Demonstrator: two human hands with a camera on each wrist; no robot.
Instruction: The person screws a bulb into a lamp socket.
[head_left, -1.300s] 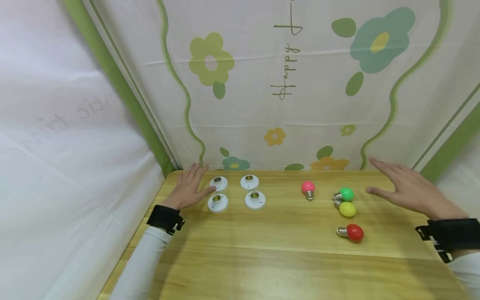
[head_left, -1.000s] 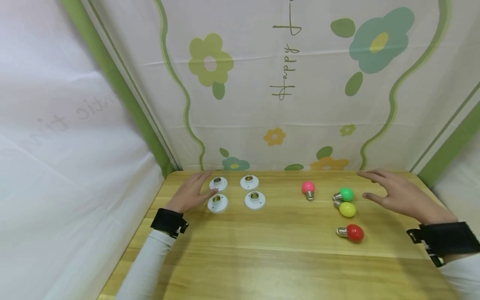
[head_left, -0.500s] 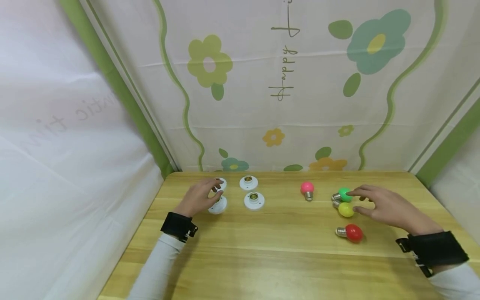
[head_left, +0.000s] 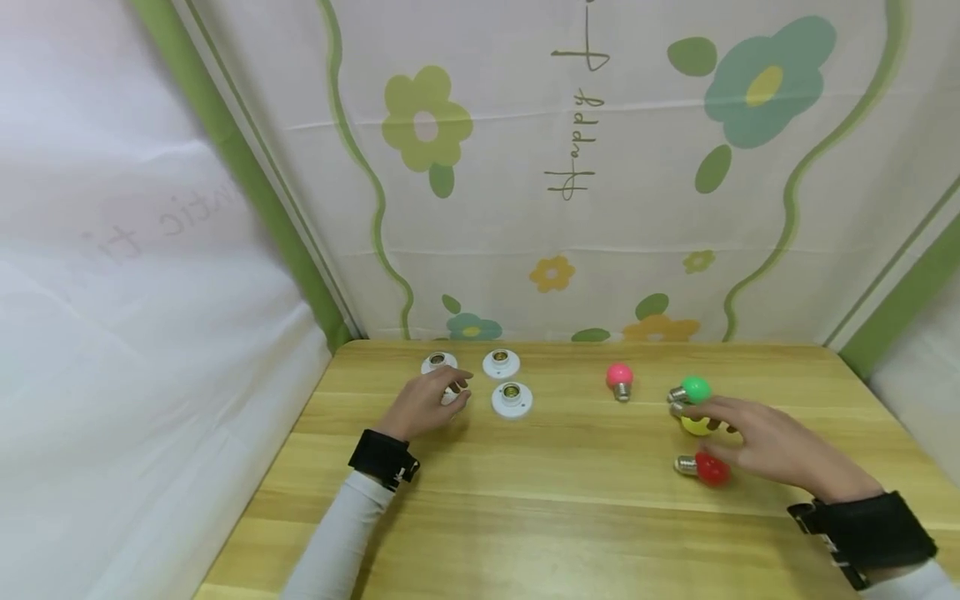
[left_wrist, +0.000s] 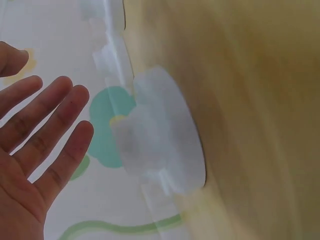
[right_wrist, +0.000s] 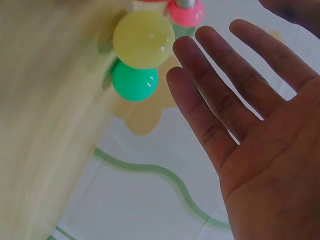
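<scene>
Left hand (head_left: 422, 405) and right hand (head_left: 772, 442) are loosely spread, one by round white light sockets (head_left: 512, 407), the other just over a round yellow bulb (head_left: 696, 427) and a round red bulb (head_left: 712, 471), which lie on the shiny brown wooden desk (head_left: 570, 533)

One pink bulb (head_left: 619, 375), one green bulb (head_left: 697, 388), one yellow bulb (head_left: 696, 428) and one red bulb (head_left: 712, 472) are lying on one wooden table (head_left: 600, 508), making four bulbs in all. Four white lamp sockets (head_left: 512, 403) are sitting there too (the left hand (head_left: 422, 406) is hiding most of one, but a bit of white is still showing). With the right hand (head_left: 776, 442), two hands are appearing. Two black wrist straps (head_left: 381, 456) are circling the wrists, and two pale sleeves (head_left: 341, 533) are covering the forearms. Six printed flowers (head_left: 453, 129) and two wavy green vines (head_left: 381, 200) are decorating one back cloth (head_left: 487, 217).
</scene>
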